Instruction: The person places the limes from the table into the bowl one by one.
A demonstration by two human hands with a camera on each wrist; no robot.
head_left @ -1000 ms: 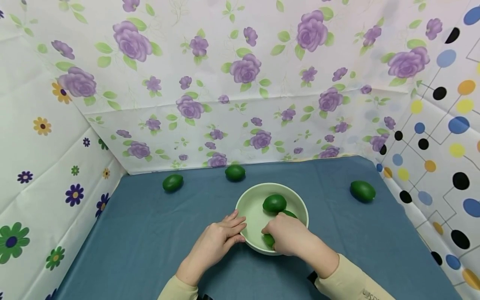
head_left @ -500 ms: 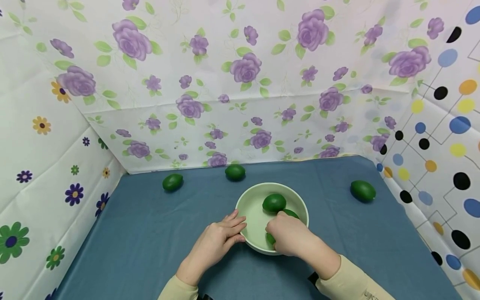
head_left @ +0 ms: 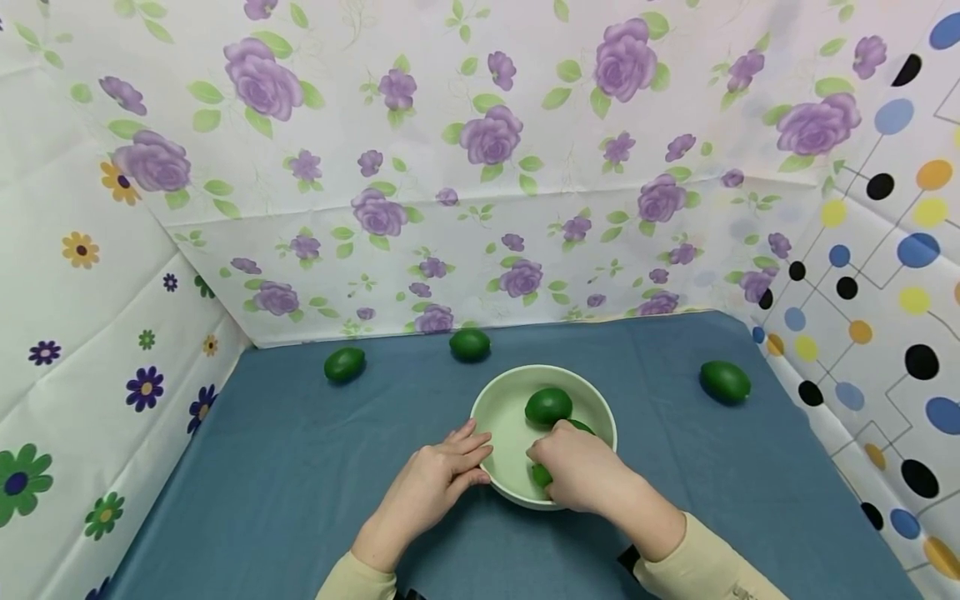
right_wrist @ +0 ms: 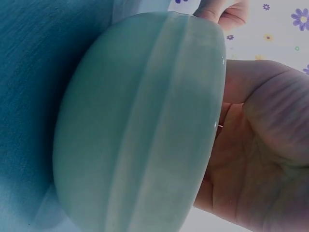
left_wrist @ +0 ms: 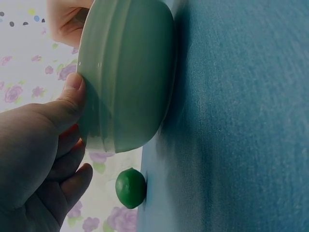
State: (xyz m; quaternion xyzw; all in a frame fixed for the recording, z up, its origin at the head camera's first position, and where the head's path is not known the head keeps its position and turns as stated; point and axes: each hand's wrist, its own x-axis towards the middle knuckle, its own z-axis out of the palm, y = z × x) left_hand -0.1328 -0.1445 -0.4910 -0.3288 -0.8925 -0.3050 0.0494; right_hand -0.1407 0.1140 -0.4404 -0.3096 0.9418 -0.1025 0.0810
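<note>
A pale green bowl (head_left: 504,417) stands on the blue cloth. Inside it lie a dark green lime (head_left: 548,406) and a second lime (head_left: 581,426), partly covered by my right hand (head_left: 577,468). That hand reaches over the near right rim, its curled fingers gripping a third lime (head_left: 541,476), mostly hidden beneath them. My left hand (head_left: 438,475) holds the bowl's left rim, fingertips over the edge and thumb (left_wrist: 73,87) against the outer wall. In the right wrist view, the bowl's wall (right_wrist: 145,130) hides my right fingertips.
Behind the bowl is another lime (head_left: 470,345), with one more lime (head_left: 345,365) farther left. A single lime (head_left: 725,382) lies at the right. Patterned cloth walls (head_left: 480,208) enclose the blue cloth (head_left: 315,467) at the back and both sides.
My right hand shifts only slightly inside the bowl, and the lime beneath it moves a little rightward. My left hand and the bowl stay in place.
</note>
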